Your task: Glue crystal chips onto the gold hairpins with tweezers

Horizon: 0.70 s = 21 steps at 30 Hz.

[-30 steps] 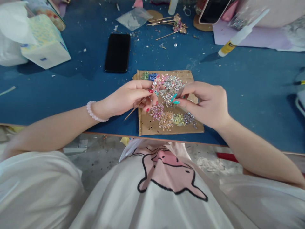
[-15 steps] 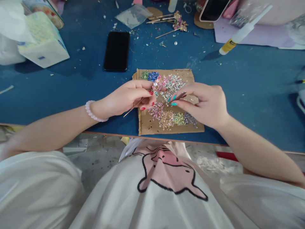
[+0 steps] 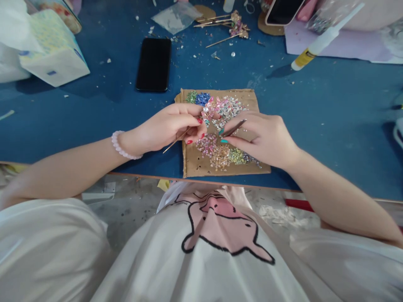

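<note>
A piece of brown cardboard [image 3: 197,161] lies on the blue table [image 3: 315,121] in front of me, covered with small heaps of coloured rhinestones [image 3: 231,105]. My left hand [image 3: 166,128] is closed on a thin gold hairpin stick [image 3: 174,143], whose top carries a small pink jewelled flower [image 3: 207,110] held over the cardboard. My right hand [image 3: 262,136] pinches a slim metal tweezers-like tool [image 3: 234,128], its tip pointing left toward the flower and the stones below. The two hands are almost touching.
A black phone [image 3: 153,64] lies face down behind the cardboard. A tissue box [image 3: 50,52] stands at the far left. Finished gold hairpins [image 3: 225,26], a plastic bag [image 3: 177,17], a glue tube [image 3: 324,38] and a second phone [image 3: 283,10] lie along the back.
My right hand has slid a little left and down toward the stones, bringing the tool's tip nearer my left hand. The left hand holds the hairpin nearly still.
</note>
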Each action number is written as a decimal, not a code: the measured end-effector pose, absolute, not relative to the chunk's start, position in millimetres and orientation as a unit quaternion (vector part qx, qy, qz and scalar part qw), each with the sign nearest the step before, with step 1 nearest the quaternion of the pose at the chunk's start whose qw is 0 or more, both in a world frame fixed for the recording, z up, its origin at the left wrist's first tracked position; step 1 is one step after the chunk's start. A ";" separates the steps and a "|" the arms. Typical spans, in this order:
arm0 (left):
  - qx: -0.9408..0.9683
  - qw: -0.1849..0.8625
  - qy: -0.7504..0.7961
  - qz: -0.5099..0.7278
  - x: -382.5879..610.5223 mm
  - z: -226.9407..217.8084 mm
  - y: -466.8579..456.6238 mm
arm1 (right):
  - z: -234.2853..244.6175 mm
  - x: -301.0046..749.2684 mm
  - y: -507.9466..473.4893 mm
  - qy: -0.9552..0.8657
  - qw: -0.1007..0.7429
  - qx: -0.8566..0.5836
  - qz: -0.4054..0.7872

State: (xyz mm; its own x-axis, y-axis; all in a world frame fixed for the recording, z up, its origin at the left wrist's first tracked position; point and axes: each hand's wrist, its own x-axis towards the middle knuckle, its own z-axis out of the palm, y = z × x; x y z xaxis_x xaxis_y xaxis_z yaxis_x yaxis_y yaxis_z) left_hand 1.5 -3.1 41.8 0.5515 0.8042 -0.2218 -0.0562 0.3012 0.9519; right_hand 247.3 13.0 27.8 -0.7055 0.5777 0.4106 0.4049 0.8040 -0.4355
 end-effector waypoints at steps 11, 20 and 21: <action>0.513 0.720 0.363 0.294 1.8 43.9 -4.1 | 25.3 248.1 14.4 -0.903 0.286 -0.263 0.184; 0.501 0.730 0.356 0.299 1.2 42.1 -3.8 | 27.2 244.0 8.8 -0.911 0.271 -0.242 0.196; 0.501 0.730 0.355 0.298 1.4 42.0 -3.9 | 26.9 243.6 8.4 -0.912 0.269 -0.242 0.193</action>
